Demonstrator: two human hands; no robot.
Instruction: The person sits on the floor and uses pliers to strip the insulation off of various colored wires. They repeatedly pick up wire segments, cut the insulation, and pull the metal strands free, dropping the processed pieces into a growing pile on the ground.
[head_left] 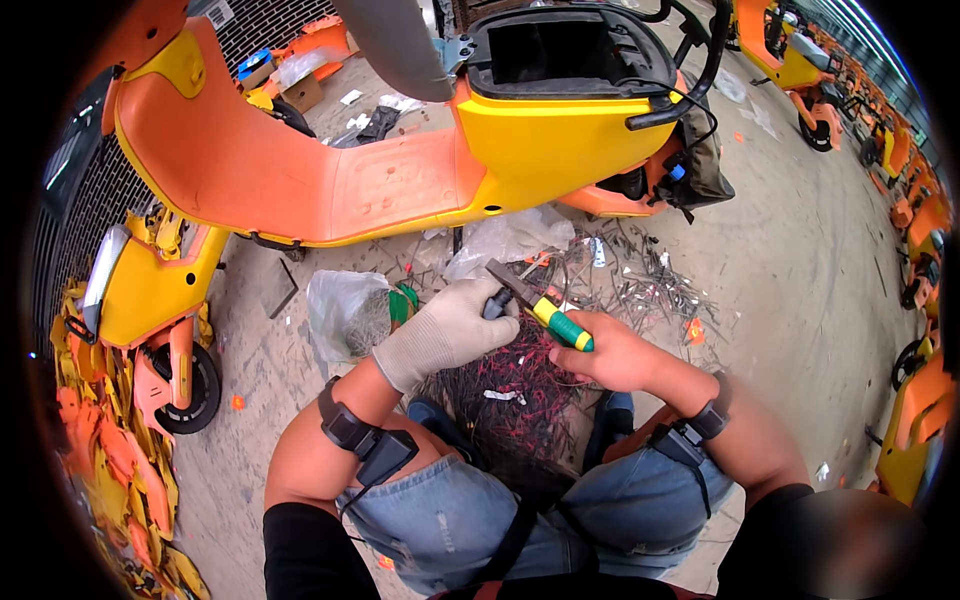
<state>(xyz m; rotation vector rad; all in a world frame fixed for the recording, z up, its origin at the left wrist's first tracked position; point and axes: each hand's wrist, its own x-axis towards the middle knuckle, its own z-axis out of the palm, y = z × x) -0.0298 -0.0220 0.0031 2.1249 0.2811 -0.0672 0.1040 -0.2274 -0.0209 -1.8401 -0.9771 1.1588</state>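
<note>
My left hand (445, 328), in a grey work glove, is closed around a small dark part (497, 300) at its fingertips. My right hand (610, 352), bare, grips pliers (545, 308) with yellow and green handles. The dark jaws of the pliers point up and left and meet the dark part. Both hands hover above a heap of red and black wire scraps (520, 385) lying between my knees. I sit in blue jeans, with a black band on each forearm.
An orange and yellow scooter (400, 170) with an open seat compartment stands right in front. A clear plastic bag (345, 310) and metal clippings (650, 280) lie on the concrete floor. Yellow and orange panels (110, 470) are piled at left; more scooters (905, 200) line the right.
</note>
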